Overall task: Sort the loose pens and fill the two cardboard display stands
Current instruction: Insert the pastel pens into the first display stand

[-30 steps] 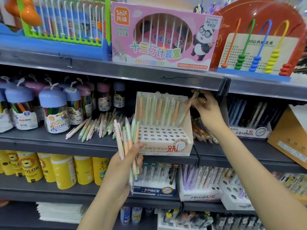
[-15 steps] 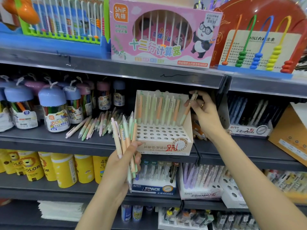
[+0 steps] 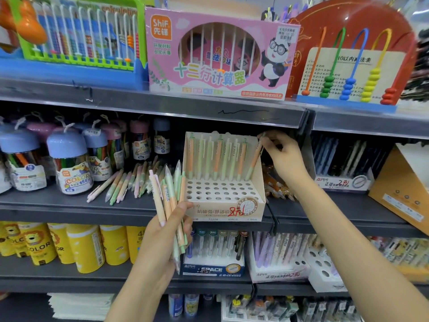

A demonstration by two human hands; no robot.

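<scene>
On mid shelf, cardboard stand (image 3: 222, 206), R hand (image 3: 282, 156) pinching slanted pen (image 3: 254, 159); L hand (image 3: 162, 235) gripping approx. six pens (image 3: 170, 194)

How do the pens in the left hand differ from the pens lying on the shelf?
The pens in the left hand are gripped as a fanned, nearly upright bunch; the pens lying on the shelf lie flat, untouched. The left hand holds its bunch before the cardboard stand; the shelf pens lie left of it. Both have pastel colours.
</scene>
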